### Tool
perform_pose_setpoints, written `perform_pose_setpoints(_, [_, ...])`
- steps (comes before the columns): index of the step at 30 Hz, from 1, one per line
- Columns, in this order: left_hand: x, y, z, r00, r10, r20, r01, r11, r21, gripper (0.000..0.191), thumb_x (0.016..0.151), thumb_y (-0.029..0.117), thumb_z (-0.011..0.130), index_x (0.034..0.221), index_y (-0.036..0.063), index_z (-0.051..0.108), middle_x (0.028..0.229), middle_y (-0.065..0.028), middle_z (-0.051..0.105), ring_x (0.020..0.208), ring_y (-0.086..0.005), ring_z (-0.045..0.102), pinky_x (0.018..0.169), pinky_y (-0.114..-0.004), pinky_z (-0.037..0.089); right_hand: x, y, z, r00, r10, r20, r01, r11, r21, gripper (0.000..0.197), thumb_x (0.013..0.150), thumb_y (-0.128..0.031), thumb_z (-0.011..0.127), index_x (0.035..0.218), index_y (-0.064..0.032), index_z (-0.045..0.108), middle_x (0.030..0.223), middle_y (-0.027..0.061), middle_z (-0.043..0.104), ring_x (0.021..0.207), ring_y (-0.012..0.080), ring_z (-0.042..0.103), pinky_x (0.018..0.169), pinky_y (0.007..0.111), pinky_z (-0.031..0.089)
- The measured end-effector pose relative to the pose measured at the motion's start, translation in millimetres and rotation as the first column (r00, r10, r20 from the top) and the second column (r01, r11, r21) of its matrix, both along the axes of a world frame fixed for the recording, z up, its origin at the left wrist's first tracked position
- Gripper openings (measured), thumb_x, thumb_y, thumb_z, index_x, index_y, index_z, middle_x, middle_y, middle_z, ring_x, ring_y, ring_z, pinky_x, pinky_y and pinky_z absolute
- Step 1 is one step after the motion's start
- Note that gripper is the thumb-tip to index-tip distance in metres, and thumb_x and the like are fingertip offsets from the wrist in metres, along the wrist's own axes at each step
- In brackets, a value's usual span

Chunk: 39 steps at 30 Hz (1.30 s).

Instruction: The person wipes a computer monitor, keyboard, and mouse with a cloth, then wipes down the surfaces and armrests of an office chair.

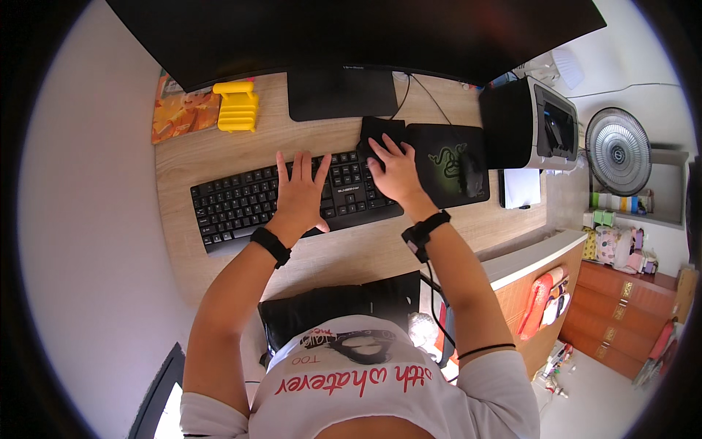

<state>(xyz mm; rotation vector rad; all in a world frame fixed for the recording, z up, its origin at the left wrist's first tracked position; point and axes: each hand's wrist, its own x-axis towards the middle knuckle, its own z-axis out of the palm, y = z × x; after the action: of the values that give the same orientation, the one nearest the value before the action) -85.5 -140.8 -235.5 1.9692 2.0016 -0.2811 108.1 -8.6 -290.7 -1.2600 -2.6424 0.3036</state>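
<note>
A black full-size keyboard (236, 206) lies at a slant on the wood-grain desk (329, 258). Across its middle keys my left hand (300, 195) is spread palm down, fingers apart, thumb near the front edge. My right hand (396, 171) is over the keyboard's right end with its fingers spread. Under and beyond those fingers is a flat black item (378, 127), partly hidden; whether it is cloth or a pouch I cannot tell. To the right, a black mouse pad (425, 181) with a green snake emblem carries a dark mouse (470, 175).
A large monitor (351, 35) on a black base (343, 96) spans the back. Left of the base are a yellow chair-shaped stand (238, 110) and an orange illustrated booklet (184, 112). A printer (526, 126), white paper (521, 188) and a fan (618, 152) are at right.
</note>
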Motion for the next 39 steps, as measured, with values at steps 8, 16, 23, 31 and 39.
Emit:
perform_pose_setpoints(8, [15,6,5,0.987,-0.039,-0.154,0.023,0.994,-0.104,0.143,0.042,0.062,0.083,0.151,0.0144,0.003,0.139,-0.0287,0.031,0.136,-0.0396,0.023,0.108,-0.066,0.002,19,-17,38,0.949,0.291,0.119,-0.298,0.953,0.048,0.044,0.074,-0.014,0.062,0.118,-0.0070,0.062,0.126,0.0156,0.057,0.103,0.0391,0.049,0.090,0.042,0.045])
perform_pose_setpoints(16, [17,10,16,0.986,-0.030,-0.162,0.002,0.986,-0.169,0.139,0.045,0.061,0.083,0.151,0.0162,0.005,0.143,-0.0264,0.029,0.136,-0.0408,0.024,0.107,-0.067,0.003,24,-4,27,0.968,0.166,0.188,-0.190,0.975,0.114,0.039,0.074,-0.010,0.057,0.111,-0.0063,0.065,0.116,0.0115,0.064,0.095,0.0316,0.054,0.081,0.039,0.044])
perform_pose_setpoints(23, [16,4,6,0.992,0.003,-0.126,-0.016,0.995,-0.101,0.139,0.043,0.060,0.084,0.151,0.0160,0.008,0.144,-0.0251,0.028,0.137,-0.0385,0.023,0.106,-0.069,0.003,52,6,30,0.996,0.078,-0.036,-0.080,0.994,-0.072,0.046,0.076,-0.008,0.055,0.122,-0.0047,0.058,0.117,0.0162,0.063,0.101,0.0238,0.061,0.089,0.041,0.037])
perform_pose_setpoints(31, [15,9,15,0.991,-0.008,-0.133,-0.019,0.981,-0.195,0.141,0.043,0.063,0.083,0.151,0.0159,0.005,0.146,-0.0252,0.025,0.140,-0.0372,0.019,0.103,-0.073,0.000,91,-60,19,0.987,0.161,0.019,-0.162,0.985,0.051,0.054,0.071,-0.003,0.057,0.125,-0.0070,0.057,0.122,0.0112,0.061,0.090,0.0348,0.049,0.087,0.036,0.041])
perform_pose_setpoints(39, [15,-8,5,0.992,0.015,-0.122,-0.023,0.998,-0.061,0.140,0.043,0.064,0.082,0.150,0.0139,0.008,0.149,-0.0247,0.022,0.141,-0.0355,0.017,0.101,-0.075,-0.001,61,-49,54,0.975,0.046,-0.220,-0.047,0.999,-0.001,0.052,0.072,-0.002,0.057,0.123,-0.0077,0.058,0.121,0.0129,0.062,0.091,0.0320,0.055,0.085,0.039,0.040])
